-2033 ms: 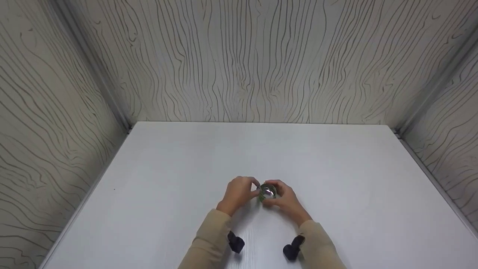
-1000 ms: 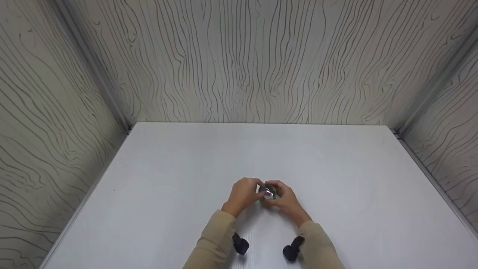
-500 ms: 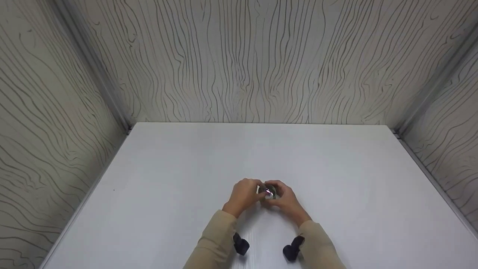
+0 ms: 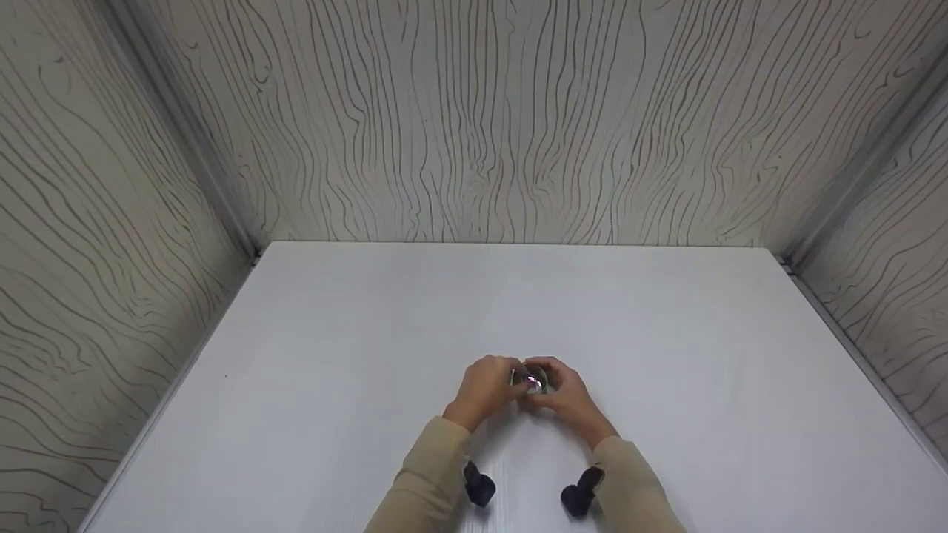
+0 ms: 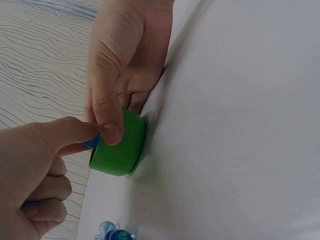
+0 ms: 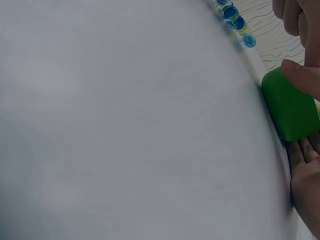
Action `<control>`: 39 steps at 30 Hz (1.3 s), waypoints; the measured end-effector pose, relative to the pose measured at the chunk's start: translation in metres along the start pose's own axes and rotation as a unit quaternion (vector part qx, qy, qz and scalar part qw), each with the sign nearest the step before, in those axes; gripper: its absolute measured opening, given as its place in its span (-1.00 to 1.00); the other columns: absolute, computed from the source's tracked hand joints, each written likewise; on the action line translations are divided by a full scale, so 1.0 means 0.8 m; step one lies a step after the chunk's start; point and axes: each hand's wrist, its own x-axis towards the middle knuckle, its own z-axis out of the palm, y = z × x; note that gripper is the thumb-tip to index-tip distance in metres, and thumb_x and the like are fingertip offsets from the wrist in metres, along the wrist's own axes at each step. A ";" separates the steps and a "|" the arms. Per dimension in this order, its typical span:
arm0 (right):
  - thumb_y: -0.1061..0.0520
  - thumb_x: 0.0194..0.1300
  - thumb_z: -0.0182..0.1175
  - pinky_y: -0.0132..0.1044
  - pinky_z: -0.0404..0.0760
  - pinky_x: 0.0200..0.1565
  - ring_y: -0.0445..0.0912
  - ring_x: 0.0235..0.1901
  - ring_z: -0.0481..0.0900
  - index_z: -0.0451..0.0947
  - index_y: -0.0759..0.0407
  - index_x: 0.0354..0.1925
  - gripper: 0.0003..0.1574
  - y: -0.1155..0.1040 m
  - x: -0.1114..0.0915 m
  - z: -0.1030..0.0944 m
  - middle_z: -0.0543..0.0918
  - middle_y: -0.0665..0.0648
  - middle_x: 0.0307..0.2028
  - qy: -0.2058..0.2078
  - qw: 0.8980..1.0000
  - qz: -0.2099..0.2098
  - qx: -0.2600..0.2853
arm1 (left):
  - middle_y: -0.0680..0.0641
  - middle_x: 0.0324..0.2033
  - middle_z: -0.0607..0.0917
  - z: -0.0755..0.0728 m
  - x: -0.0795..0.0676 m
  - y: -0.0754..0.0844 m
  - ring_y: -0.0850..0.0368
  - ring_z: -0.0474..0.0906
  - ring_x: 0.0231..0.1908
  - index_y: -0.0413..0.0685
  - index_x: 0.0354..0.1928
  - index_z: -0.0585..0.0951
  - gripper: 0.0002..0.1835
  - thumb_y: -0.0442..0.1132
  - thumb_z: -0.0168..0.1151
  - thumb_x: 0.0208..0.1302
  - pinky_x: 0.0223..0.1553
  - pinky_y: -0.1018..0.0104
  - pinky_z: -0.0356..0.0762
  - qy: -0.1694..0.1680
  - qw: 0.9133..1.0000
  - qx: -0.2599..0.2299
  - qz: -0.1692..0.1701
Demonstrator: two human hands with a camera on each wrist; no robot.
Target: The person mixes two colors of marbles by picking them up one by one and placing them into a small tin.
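Note:
A small green cup [image 5: 122, 155] stands on the white table, its mouth facing up. My right hand [image 4: 572, 400] grips it from the right, the thumb lying along its near side in the left wrist view. From the left, my left hand [image 4: 485, 389] reaches over the rim and pinches a small blue marble [image 5: 93, 142] between thumb and index finger, right at the mouth. Seen from the head, something shiny [image 4: 534, 383] shows inside the cup, partly covered by the left thumb.
Several blue glass marbles [image 6: 235, 19] lie in a row on the table on the cup's left, hidden from the head view. Pale wood-patterned panels [image 4: 474, 126] wall the table in at the back and sides. Black wrist mounts [image 4: 480, 488] sit inside both sleeves.
My left hand has moved slightly right, from beside the cup to over its rim, and in the last half second has barely shifted. The right hand and cup stay in place.

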 end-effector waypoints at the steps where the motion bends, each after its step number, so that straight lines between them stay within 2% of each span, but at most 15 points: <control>1: 0.33 0.03 0.35 0.07 0.20 0.42 0.23 0.37 0.31 0.42 0.32 0.17 -0.31 0.000 0.000 0.000 0.51 0.33 0.20 0.000 1.000 -0.001 -0.001 | 0.06 -0.37 0.78 0.000 0.000 0.000 0.30 0.45 -0.47 -0.01 -0.22 0.75 -0.80 -0.11 0.38 0.14 -0.34 0.41 0.48 -0.001 1.000 0.001 -0.001; 8: 0.28 0.06 0.38 0.08 0.21 0.40 0.24 0.35 0.34 0.42 0.32 0.17 -0.31 0.002 0.000 -0.002 0.52 0.34 0.20 0.000 1.000 -0.009 -0.011 | 0.06 -0.37 0.78 0.000 0.000 -0.001 0.29 0.33 -0.47 -0.01 -0.19 0.75 -0.79 -0.13 0.37 0.14 -0.32 0.39 0.46 -0.012 1.000 0.003 -0.006; 14: 0.28 0.06 0.38 0.06 0.19 0.42 0.22 0.36 0.34 0.42 0.31 0.18 -0.31 0.002 0.001 -0.001 0.52 0.33 0.20 0.001 1.000 -0.004 -0.012 | 0.03 -0.36 0.78 -0.002 0.000 -0.005 0.30 0.29 -0.49 -0.02 -0.18 0.74 -0.78 -0.16 0.36 0.13 -0.38 0.42 0.38 -0.015 1.000 -0.005 -0.005; 23: 0.27 0.05 0.40 0.06 0.14 0.44 0.20 0.38 0.31 0.41 0.28 0.19 -0.29 0.002 0.000 -0.001 0.51 0.31 0.23 -0.001 1.000 0.005 -0.005 | 0.00 -0.34 0.78 -0.007 -0.002 -0.008 0.29 0.31 -0.49 0.02 -0.18 0.75 -0.80 -0.13 0.36 0.15 -0.37 0.40 0.41 -0.006 1.000 -0.008 -0.006; 26: 0.27 0.05 0.40 0.06 0.14 0.44 0.19 0.38 0.32 0.41 0.29 0.19 -0.28 0.001 0.000 -0.001 0.51 0.31 0.23 0.000 1.000 0.006 -0.003 | -0.01 -0.37 0.78 -0.008 -0.003 -0.010 0.29 0.27 -0.51 0.03 -0.19 0.75 -0.81 -0.13 0.36 0.16 -0.41 0.42 0.36 -0.002 1.000 -0.006 -0.005; 31: 0.27 0.03 0.40 0.06 0.14 0.44 0.19 0.38 0.32 0.41 0.28 0.19 -0.26 0.000 -0.001 -0.001 0.51 0.30 0.23 0.000 1.000 0.004 -0.008 | 0.02 -0.52 0.70 -0.009 -0.003 -0.013 0.31 0.19 -0.57 0.01 -0.19 0.75 -0.81 -0.12 0.35 0.17 -0.49 0.47 0.20 0.004 1.000 -0.016 0.000; 39: 0.26 -0.01 0.44 0.08 0.16 0.43 0.18 0.37 0.33 0.43 0.25 0.18 -0.25 0.002 0.000 0.000 0.52 0.28 0.22 0.009 1.000 0.022 -0.010 | 0.13 -0.74 0.37 -0.026 -0.001 -0.023 0.34 0.14 -0.68 -0.03 -0.13 0.72 -0.77 -0.12 0.30 0.22 -0.61 0.50 0.09 0.008 0.998 -0.055 -0.018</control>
